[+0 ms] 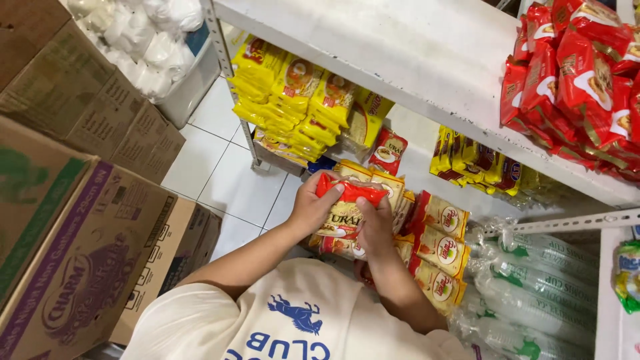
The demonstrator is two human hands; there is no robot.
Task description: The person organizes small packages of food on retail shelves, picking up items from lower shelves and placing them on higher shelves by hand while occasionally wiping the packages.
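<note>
The white metal shelf unit (427, 60) fills the upper right of the view. Its top level carries a pile of red snack packets (580, 80); the level below holds stacked yellow packets (293, 100) at the left and a smaller row of yellow-and-dark packets (473, 163) further right.

Cardboard cartons (87, 220) stand on the white tiled floor (233, 180) along the left edge, flaps shut (contents not visible). Behind them, a pale bin (190, 80) holds white bagged goods.

At the lower right lie clear bags of stacked plastic cups (527, 293). Beside them sits a row of red-and-beige packets (440, 247), already placed in overlapping order — this row appears partly filled, though its far end is hidden by the arms.

The red-and-beige packet (347, 207) in hand is held just above that row, at centre frame. The left hand (313, 203) is closed on its upper left edge; the right hand (375, 223) is closed on its right side. Both hands grip the same packet, close together.

Judged from the layout, stocking is under way: several packets are down, and this one is not yet set in place.
</note>
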